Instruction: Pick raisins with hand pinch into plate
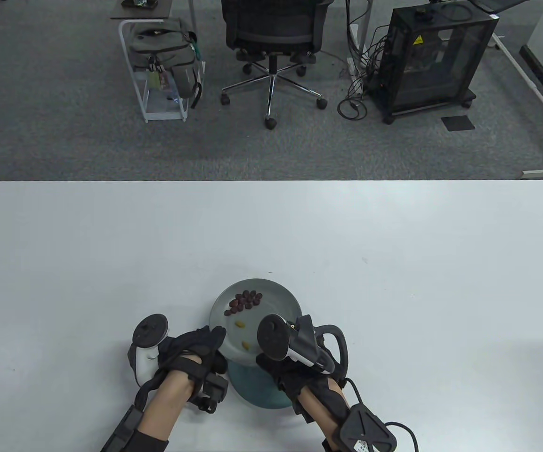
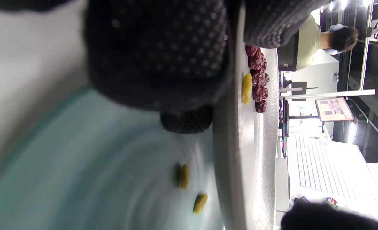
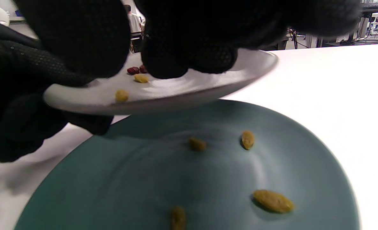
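My left hand (image 1: 205, 348) grips the near-left rim of a grey plate (image 1: 280, 301) and holds it tilted above a teal plate (image 1: 257, 391). The grey plate carries dark red pieces (image 1: 245, 301) and two yellow raisins (image 1: 239, 324). Several yellow raisins (image 3: 273, 200) lie on the teal plate (image 3: 144, 179). My right hand (image 1: 264, 358) hovers over the grey plate's near edge; its fingertips (image 3: 189, 57) hang just above the grey plate (image 3: 208, 86) near a raisin (image 3: 141, 78), with a narrow gap to the thumb and nothing seen between them. The left wrist view shows my fingers (image 2: 157, 54) around the plate rim (image 2: 240, 143).
The white table (image 1: 393, 263) stretches wide to the left, right and far side of the plates. An office chair (image 1: 273, 42), a cart with a bag (image 1: 163, 61) and a black cabinet (image 1: 431, 56) stand on the floor beyond the far edge.
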Tool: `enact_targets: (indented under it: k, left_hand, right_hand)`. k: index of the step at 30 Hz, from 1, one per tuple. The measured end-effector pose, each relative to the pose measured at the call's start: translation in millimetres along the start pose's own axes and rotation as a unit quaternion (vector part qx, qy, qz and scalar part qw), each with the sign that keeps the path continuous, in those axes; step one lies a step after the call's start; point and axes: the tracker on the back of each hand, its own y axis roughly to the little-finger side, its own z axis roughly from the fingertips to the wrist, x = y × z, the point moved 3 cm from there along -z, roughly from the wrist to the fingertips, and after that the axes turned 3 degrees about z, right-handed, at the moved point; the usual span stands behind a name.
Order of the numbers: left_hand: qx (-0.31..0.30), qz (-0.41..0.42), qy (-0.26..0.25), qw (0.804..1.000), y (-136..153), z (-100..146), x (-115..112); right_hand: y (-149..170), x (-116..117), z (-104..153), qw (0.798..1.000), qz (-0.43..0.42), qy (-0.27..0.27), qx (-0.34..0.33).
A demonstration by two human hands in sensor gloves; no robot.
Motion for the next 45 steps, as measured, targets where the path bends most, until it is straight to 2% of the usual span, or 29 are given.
enact_targets:
  k: [6, 16, 31, 45]
  left_hand:
    - [-0.002, -0.013, 0.020, 1.000, -0.3, 2.1, -15.1]
    - [-0.003, -0.026, 0.029, 0.999, 0.0, 3.2, -24.3]
    - [0.004, -0.023, 0.033, 0.999, 3.4, 2.2, -26.0]
    - [-0.002, -0.019, 0.031, 0.999, 2.3, 2.9, -24.1]
  right_hand:
    - [-2.5, 7.6, -3.2, 1.000, 0.009, -0.015, 0.002]
    - [-8.7, 18.7, -11.3, 0.999, 0.016, -0.026, 0.013]
    - [-13.9, 28.2, -16.4, 0.999, 0.039, -0.021, 0.027]
    - [-18.0, 27.5, -16.7, 0.999, 0.045, -0.008, 0.023]
